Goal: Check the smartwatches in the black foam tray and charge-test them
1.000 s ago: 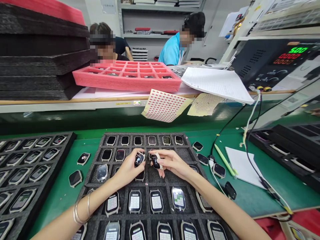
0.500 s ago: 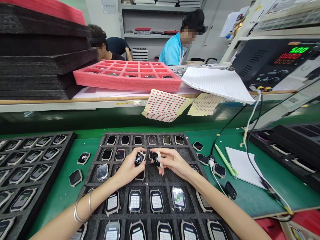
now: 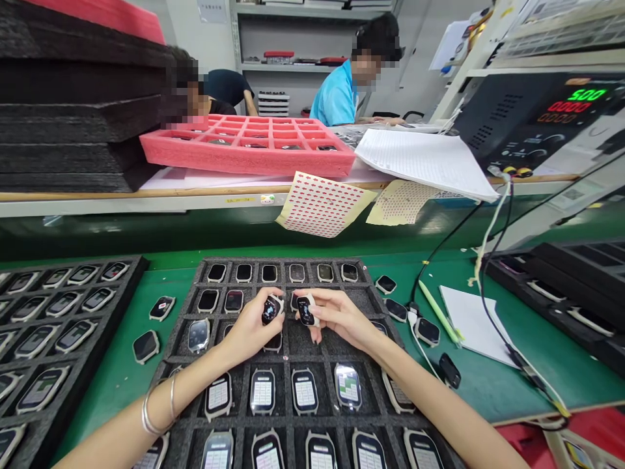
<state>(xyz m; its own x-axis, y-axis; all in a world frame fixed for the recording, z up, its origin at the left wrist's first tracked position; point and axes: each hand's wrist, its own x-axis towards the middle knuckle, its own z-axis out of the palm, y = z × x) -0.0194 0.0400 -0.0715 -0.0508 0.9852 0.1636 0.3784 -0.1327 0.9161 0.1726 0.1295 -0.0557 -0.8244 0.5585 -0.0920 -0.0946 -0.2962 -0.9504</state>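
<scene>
Over the middle of a black foam tray (image 3: 288,355), my left hand (image 3: 251,326) is closed on a small smartwatch body (image 3: 271,309) with a dark screen. My right hand (image 3: 339,314) pinches a second watch body (image 3: 305,311) close beside it. Both watches are lifted a little above the tray's middle cells and tilted toward me. The tray holds several more watch bodies: dark screens in the far rows, lit white screens in the near rows. Silver bangles ring my left wrist.
Loose watch bodies (image 3: 146,346) lie on the green mat either side of the tray. Another black tray (image 3: 49,312) sits at left, more trays at right (image 3: 561,286). Cables (image 3: 488,286), a green pen (image 3: 437,311) and paper lie right. Behind the pink tray (image 3: 247,144), two people sit.
Both hands stay in place holding their watches, with only a slight shift. The view has tipped a little, and the people at the back have moved slightly.
</scene>
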